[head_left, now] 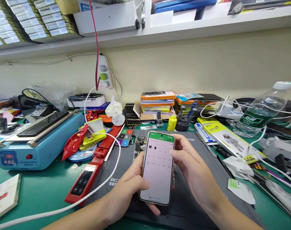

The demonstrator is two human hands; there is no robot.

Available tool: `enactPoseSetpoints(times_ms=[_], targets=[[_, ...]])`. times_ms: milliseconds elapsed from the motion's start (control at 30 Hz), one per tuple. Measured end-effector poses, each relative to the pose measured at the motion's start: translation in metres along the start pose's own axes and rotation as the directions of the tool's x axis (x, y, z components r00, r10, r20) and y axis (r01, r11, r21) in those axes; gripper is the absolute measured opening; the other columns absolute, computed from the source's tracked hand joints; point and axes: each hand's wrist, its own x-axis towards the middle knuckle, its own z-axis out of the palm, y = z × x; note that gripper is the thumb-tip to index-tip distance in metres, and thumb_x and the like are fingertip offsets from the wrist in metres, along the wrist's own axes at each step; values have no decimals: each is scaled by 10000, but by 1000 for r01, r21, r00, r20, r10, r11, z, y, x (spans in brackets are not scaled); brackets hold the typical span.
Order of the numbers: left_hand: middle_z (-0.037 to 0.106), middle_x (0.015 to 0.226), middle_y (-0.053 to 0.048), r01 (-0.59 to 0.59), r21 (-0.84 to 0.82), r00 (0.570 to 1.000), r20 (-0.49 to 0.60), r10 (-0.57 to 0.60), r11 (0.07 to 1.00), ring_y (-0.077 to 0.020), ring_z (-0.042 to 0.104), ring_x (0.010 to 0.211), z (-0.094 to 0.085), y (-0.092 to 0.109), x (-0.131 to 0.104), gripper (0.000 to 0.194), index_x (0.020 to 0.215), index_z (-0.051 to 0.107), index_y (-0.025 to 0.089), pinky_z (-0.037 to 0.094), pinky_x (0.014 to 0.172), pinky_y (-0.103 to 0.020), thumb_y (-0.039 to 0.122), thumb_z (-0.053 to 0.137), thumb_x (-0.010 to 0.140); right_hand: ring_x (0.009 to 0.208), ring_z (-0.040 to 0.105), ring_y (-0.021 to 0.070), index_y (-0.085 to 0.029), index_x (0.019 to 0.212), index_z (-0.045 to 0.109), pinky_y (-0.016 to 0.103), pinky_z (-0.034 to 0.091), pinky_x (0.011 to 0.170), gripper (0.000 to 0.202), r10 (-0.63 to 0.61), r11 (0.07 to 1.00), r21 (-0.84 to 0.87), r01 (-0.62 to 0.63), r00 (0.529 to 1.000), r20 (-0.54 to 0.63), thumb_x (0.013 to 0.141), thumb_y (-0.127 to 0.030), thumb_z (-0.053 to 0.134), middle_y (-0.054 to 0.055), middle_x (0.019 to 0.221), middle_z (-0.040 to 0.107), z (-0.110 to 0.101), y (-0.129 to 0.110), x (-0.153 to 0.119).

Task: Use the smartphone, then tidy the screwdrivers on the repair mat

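A smartphone [158,179] is held upright, tilted back, above the dark work mat. Its lit screen has a green bar on top and rows of small icons on a pale page. My left hand [128,188] is wrapped round its left side and back, the thumb lying over the lower left of the screen. At the upper right edge my right hand [192,164] grips the phone, its thumb tip over the screen and its other fingers partly hidden behind. Behind the phone, an opened device with bare circuit parts [138,145] lies on the mat, mostly covered.
A blue heated-plate machine [52,140] stands left, near a red tool with a display [82,185]. A white cable [100,182] crosses the front left. Yellow battery boxes [231,140] and a water bottle [257,111] stand right. A small yellow bottle [172,123] is behind the mat [195,210].
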Motion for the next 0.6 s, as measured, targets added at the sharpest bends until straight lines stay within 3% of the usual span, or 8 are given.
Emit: enactPoseSetpoints(times_ms=[233,433,600], targets=[[666,1367,-166,-23,-107,997,67,30,994,-418,680,1218,-7,-6,0,914,1589,362,282,689,666,-365,141,542,704,694,563,165,-344,1334,596,217,463,397,383,22,999,29,-22,1000,12,966,-251,542,21,1268,639,-1,0,0],[659,1397,-172,-47,-120,997,62,55,992,-416,678,1231,-5,-5,-1,879,1601,356,297,687,678,-357,135,537,756,792,592,196,-331,1349,598,203,471,416,371,-6,1000,31,5,1000,18,982,-285,572,37,1220,652,0,0,-1],[666,1401,-158,-24,-65,999,38,27,998,-406,672,1249,-1,0,-3,884,1586,370,313,681,660,-311,118,588,753,712,567,166,-348,1351,580,209,471,422,347,20,1000,19,-21,999,28,1005,-328,586,22,1208,659,1,-1,-1]])
